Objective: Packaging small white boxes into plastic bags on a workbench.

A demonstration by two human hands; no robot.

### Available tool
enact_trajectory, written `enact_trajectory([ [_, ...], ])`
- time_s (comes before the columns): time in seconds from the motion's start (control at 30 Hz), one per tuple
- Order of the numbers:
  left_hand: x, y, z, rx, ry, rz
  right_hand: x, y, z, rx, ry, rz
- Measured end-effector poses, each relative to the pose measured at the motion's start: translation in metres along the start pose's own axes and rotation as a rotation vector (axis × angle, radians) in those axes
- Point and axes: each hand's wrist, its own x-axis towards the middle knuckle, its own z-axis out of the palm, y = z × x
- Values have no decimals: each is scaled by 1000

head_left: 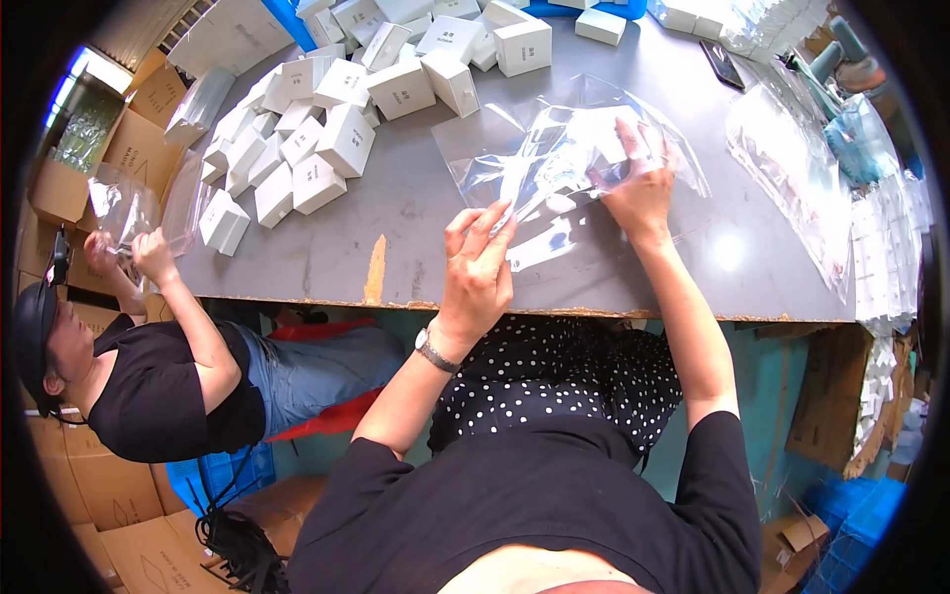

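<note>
A clear plastic bag (pixel 539 148) lies crumpled and shiny on the grey table in front of me. My left hand (pixel 480 262), with a watch on its wrist, pinches the bag's near left edge between thumb and fingers. Farther right, my right hand (pixel 641 188) rests on the bag with its thumb and fingers spread apart. Glare on the film hides whether anything lies under those fingers. Left of the bag, several small white boxes (pixel 401 89) are heaped loosely.
More clear plastic bags (pixel 787 178) lie at the table's right side, near a dark phone (pixel 722 64). A co-worker (pixel 148 386) at the left handles clear plastic. The chipped table edge (pixel 376 302) runs before my body. Cardboard boxes (pixel 129 495) stand lower left.
</note>
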Motion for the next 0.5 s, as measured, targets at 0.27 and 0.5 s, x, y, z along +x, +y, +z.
enact_trajectory([
  [0.27,-6,-4,1,-46,96,-378,5,16,8,-77,34,-96],
  [0.5,-4,7,5,-371,-64,-119,12,-36,12,157,-149,-105],
])
